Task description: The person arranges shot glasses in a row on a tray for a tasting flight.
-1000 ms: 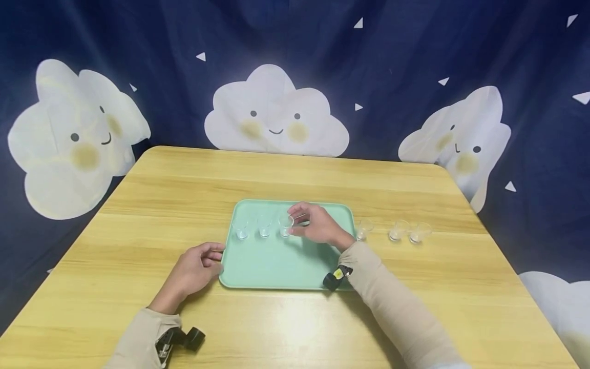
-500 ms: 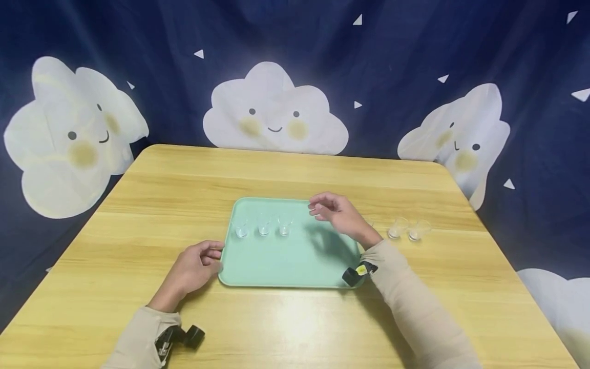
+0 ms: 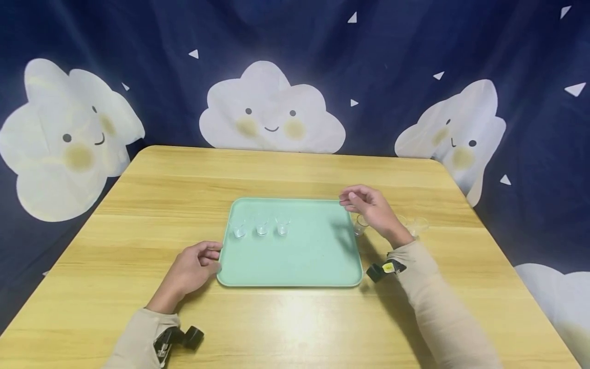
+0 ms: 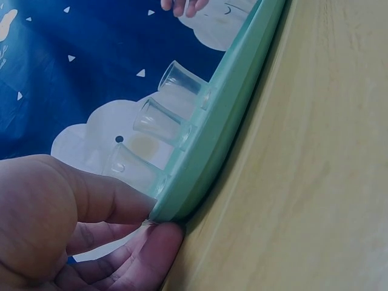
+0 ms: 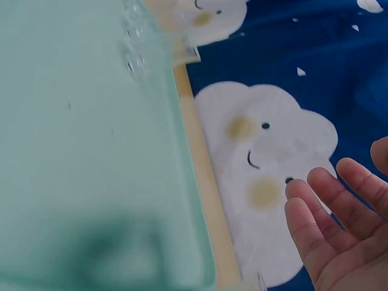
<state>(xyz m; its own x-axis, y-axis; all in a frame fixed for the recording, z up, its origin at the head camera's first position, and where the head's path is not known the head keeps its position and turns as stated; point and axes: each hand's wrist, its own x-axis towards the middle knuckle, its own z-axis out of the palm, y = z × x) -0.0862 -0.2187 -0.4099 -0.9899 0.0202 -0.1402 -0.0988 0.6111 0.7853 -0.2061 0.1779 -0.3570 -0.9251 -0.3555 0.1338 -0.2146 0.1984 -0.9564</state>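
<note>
My left hand (image 3: 195, 269) holds the left edge of a mint-green tray (image 3: 295, 266). In the left wrist view, the thumb (image 4: 115, 197) and fingertips meet the rim of the tray. Three clear shot glasses stand in a row at the tray's left: an outer glass (image 3: 239, 229), a middle glass (image 3: 261, 227) and an inner glass (image 3: 282, 226). My right hand (image 3: 371, 207), holding nothing, hovers over the tray's far right corner with loosely bent fingers. Just below it, another shot glass (image 3: 360, 225) stands beside the tray's right edge.
Farther right, more shot glasses, one glass (image 3: 420, 225) among them, are partly covered by the right hand and wrist. The wooden table (image 3: 286, 171) carries the tray. A dark blue curtain (image 3: 318, 36) with cloud prints hangs behind it.
My right hand has left the third glass on the tray and moved right, to above the tray's right edge. The left hand stays at the tray's left edge.
</note>
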